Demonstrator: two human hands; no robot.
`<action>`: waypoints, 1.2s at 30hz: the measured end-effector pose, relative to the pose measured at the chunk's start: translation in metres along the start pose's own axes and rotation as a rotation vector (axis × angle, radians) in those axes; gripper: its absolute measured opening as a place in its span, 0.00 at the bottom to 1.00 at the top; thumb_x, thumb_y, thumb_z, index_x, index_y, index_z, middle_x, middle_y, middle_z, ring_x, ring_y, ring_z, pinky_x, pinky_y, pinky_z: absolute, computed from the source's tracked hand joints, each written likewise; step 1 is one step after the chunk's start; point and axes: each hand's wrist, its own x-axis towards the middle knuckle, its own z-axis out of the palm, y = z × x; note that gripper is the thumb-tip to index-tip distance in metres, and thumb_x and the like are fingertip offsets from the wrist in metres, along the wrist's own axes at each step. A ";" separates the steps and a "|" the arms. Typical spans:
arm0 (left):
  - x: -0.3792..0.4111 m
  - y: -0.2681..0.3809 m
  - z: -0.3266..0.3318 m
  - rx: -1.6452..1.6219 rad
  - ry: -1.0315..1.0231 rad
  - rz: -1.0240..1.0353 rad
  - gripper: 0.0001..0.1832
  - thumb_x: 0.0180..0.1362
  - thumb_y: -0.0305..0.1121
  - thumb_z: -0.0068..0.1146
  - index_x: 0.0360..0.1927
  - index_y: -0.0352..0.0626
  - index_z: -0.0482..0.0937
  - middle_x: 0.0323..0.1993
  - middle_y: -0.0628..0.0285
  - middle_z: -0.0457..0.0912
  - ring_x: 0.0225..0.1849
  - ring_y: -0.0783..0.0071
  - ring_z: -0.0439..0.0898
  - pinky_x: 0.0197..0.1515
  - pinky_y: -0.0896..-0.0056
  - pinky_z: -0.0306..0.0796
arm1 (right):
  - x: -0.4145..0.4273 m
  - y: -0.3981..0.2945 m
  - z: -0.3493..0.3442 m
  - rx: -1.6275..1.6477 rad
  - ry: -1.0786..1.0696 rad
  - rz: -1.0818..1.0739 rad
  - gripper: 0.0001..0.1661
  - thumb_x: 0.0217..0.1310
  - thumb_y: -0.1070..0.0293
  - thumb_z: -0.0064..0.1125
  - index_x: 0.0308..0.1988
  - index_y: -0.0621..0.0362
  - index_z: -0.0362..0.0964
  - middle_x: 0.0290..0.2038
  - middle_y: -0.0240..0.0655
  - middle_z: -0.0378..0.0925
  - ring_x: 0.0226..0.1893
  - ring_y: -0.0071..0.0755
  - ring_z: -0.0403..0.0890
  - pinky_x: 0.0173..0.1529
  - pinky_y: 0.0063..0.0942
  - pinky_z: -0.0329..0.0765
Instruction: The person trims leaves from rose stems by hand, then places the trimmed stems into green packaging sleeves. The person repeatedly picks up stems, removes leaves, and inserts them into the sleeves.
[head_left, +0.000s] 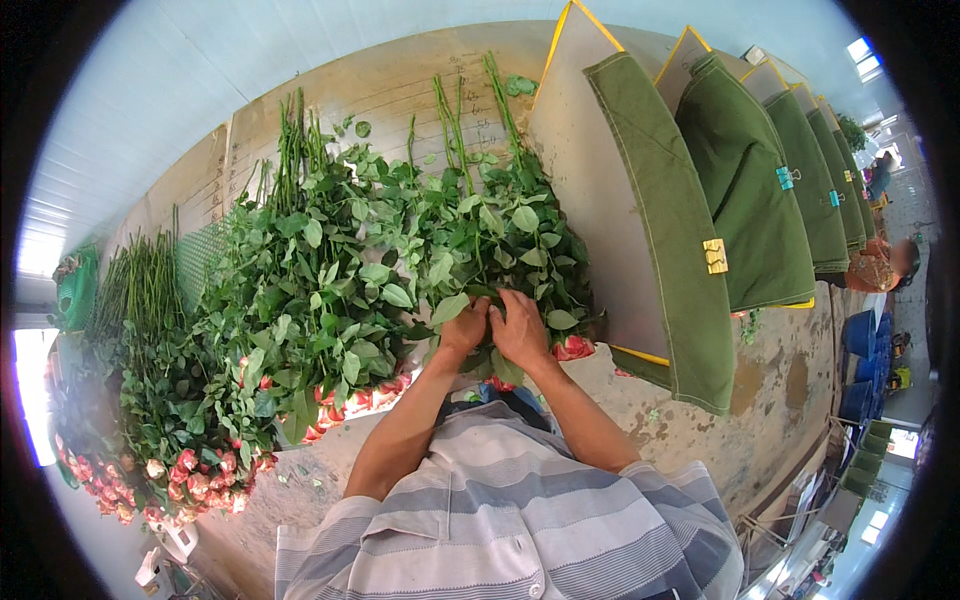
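Note:
My left hand (465, 327) and my right hand (519, 327) are close together at the near edge of a pile of leafy rose stems (487, 217). The fingers of both are curled among leaves and partly hidden, so whether they grip a stem cannot be told. Red and cream rose heads (573, 348) show just right of my right hand, and more lie below the hands near my body. To the left is a larger heap of rose stems (300, 240), cut ends pointing away from me, with rose heads (337, 409) at its near edge.
More roses (199, 476) lie at far left beside green netting (202, 251). Measuring lines with numbers mark the back surface (390, 97). Upright dividers with green cloth (667, 225) and binder clips (715, 256) stand at right. Farther right are a person (874, 266) and blue tubs (859, 334).

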 end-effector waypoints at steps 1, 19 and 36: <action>0.002 -0.004 -0.002 -0.114 -0.017 -0.020 0.15 0.62 0.39 0.44 0.35 0.39 0.78 0.32 0.49 0.80 0.34 0.49 0.78 0.35 0.56 0.69 | 0.001 -0.003 0.002 0.005 -0.013 0.004 0.21 0.56 0.67 0.51 0.49 0.65 0.66 0.46 0.52 0.71 0.45 0.58 0.72 0.51 0.42 0.68; -0.018 -0.014 -0.063 -0.115 -0.134 -0.215 0.13 0.57 0.32 0.48 0.43 0.41 0.77 0.41 0.47 0.78 0.44 0.47 0.75 0.45 0.56 0.69 | 0.028 0.017 0.018 0.222 -0.222 0.343 0.12 0.55 0.66 0.56 0.29 0.66 0.72 0.22 0.48 0.73 0.24 0.46 0.74 0.31 0.40 0.68; -0.026 0.000 -0.071 0.304 -0.007 -0.069 0.12 0.53 0.34 0.53 0.42 0.47 0.76 0.42 0.55 0.74 0.44 0.53 0.73 0.44 0.57 0.70 | 0.040 0.033 0.019 0.149 -0.219 0.328 0.19 0.52 0.55 0.59 0.37 0.60 0.78 0.24 0.47 0.78 0.29 0.47 0.79 0.36 0.38 0.73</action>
